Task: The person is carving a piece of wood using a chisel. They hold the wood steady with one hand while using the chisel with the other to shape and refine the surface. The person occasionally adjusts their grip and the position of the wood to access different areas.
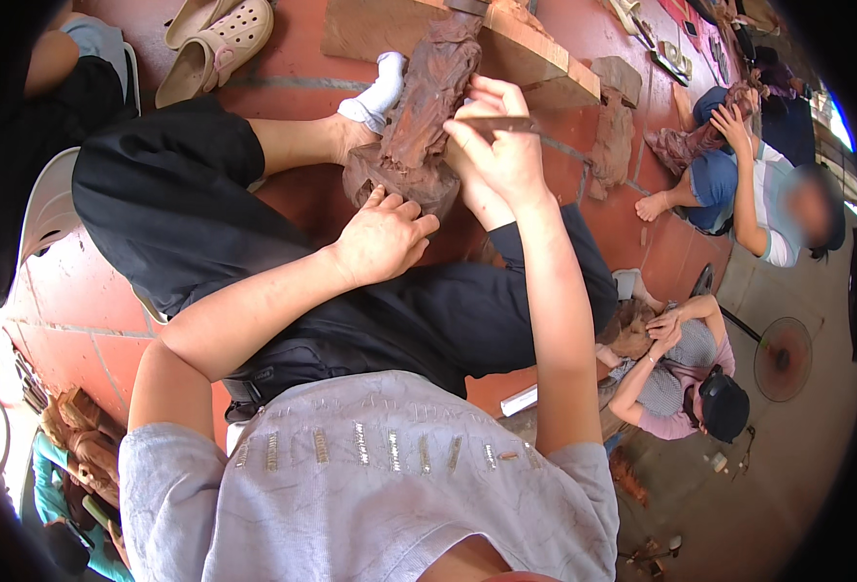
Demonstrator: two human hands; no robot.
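A reddish-brown wood carving [427,97] with a rough carved surface stands between my legs, its wider base [356,175] toward me. My left hand [387,236] is closed over the near edge of that base, fingers bent against the wood. In my right hand [501,155] a thin dark brown hand tool [506,124] is pinched, held beside the carving's right side. The tool's working end is hidden by the fingers, so I cannot tell its exact kind.
Thick wooden blocks [530,58] lie beyond the carving, and another carved piece [611,145] is on the tiled floor at right. Beige clogs [230,44] sit at upper left. Two people [768,184] work on carvings at right, near a standing fan [784,357].
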